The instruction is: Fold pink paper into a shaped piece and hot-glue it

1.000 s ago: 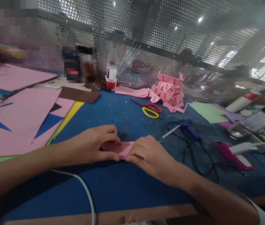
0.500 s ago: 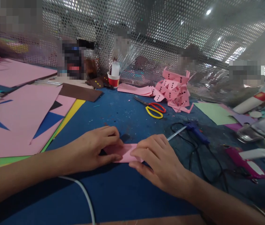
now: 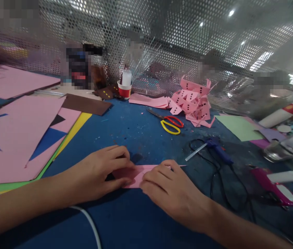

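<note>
A small folded pink paper strip (image 3: 139,173) lies flat on the blue table mat (image 3: 125,214) in front of me. My left hand (image 3: 100,174) pinches its left end, thumb and fingers closed on the paper. My right hand (image 3: 171,188) presses curled fingers down on its right part, covering most of it. A thin pink tip (image 3: 179,166) sticks out to the right of my right hand.
Large pink, blue, yellow and green sheets (image 3: 19,135) lie at the left. Red-and-yellow scissors (image 3: 168,123), a heap of punched pink strips (image 3: 194,103) and a red cup (image 3: 124,90) sit further back. A blue glue gun (image 3: 217,148) with black cable and a pink tool (image 3: 276,186) lie right. Perforated metal screen behind.
My right hand has slid a little left and nearer along the strip, its fingers curling over the paper. The left hand keeps its pinch. The view shifted slightly.
</note>
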`<state>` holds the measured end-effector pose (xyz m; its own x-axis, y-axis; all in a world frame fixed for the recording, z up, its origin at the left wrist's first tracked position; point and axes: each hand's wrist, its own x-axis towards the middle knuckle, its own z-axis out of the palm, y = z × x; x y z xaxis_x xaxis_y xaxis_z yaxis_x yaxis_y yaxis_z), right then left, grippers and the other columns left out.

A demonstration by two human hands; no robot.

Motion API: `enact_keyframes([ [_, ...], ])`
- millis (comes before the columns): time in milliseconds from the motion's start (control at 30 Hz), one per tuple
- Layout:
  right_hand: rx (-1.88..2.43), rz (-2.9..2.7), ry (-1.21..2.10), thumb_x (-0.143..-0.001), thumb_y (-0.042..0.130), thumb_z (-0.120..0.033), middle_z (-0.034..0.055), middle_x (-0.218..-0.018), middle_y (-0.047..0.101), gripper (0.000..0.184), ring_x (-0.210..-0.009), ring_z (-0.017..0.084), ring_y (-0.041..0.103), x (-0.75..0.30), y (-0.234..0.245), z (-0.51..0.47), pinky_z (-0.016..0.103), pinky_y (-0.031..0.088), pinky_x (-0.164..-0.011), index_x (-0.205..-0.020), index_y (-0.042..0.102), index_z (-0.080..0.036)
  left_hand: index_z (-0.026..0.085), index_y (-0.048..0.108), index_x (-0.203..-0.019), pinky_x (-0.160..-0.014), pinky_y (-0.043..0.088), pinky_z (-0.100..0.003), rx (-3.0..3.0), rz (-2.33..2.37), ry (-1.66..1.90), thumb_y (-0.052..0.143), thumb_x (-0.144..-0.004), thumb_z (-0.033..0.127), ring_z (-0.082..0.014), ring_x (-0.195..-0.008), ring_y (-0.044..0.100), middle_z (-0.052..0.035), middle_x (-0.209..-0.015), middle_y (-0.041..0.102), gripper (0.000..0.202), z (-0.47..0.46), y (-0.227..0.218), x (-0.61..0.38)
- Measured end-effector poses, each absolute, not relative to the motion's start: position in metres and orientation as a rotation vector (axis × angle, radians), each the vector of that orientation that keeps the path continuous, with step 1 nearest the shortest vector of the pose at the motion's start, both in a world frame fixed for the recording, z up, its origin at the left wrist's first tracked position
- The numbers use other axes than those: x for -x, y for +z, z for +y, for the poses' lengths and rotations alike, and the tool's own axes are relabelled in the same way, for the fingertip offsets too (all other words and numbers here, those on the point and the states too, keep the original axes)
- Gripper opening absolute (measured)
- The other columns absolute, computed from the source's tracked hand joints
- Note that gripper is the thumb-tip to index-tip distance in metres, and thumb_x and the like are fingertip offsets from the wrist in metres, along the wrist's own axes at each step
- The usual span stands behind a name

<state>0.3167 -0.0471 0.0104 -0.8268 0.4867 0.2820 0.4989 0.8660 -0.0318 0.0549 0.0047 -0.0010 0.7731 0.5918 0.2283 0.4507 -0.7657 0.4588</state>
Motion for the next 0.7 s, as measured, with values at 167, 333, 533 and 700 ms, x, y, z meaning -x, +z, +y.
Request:
enact_keyframes([
  [167,0.741,-2.778,-0.021,-0.104,0.04,-0.012,0.0063,-0.108,0.07,0.026,-0.097,0.019,0.057,-0.317,0.012,-0.047,0.039,0.036,-0.088,-0.114,0.064,-0.014,0.026,0.067,-0.111,-0.082,0.049,-0.03,-2.657,0.793,0.519,0.057,-0.096,0.028,-0.0178,-0.093,0.061,-0.0036,-0.106,0.063,0.018,0.003,-0.001,-0.053],
  [333,0.757,-2.772,-0.068,-0.104,0.043,-0.013,0.0053,-0.109,0.07,0.024,-0.097,0.019,0.057,-0.316,0.01,-0.046,0.04,0.037,-0.09,-0.114,0.065,-0.015,0.026,0.067,-0.106,-0.086,0.05,-0.032,-2.717,0.762,0.462,0.058,-0.096,0.031,-0.019,-0.096,0.061,-0.0045,-0.111,0.064,0.014,-0.004,0.005,-0.047],
  [533,0.769,-2.751,-0.095,-0.104,0.043,-0.013,0.0054,-0.109,0.071,0.023,-0.099,0.018,0.058,-0.315,0.008,-0.045,0.039,0.036,-0.093,-0.113,0.064,-0.015,0.029,0.066,-0.118,-0.09,0.051,-0.037,-2.817,0.723,0.423,0.06,-0.095,0.038,-0.0237,-0.106,0.06,-0.0075,-0.12,0.063,0.025,-0.012,0.008,-0.042],
  [700,0.774,-2.765,-0.086,-0.103,0.044,-0.012,0.0054,-0.109,0.07,0.022,-0.099,0.019,0.058,-0.314,0.009,-0.046,0.039,0.035,-0.093,-0.113,0.064,-0.015,0.029,0.064,-0.125,-0.092,0.051,-0.039,-2.846,0.732,0.424,0.062,-0.094,0.04,-0.0252,-0.109,0.059,-0.0088,-0.124,0.062,0.032,-0.013,0.004,-0.041],
])
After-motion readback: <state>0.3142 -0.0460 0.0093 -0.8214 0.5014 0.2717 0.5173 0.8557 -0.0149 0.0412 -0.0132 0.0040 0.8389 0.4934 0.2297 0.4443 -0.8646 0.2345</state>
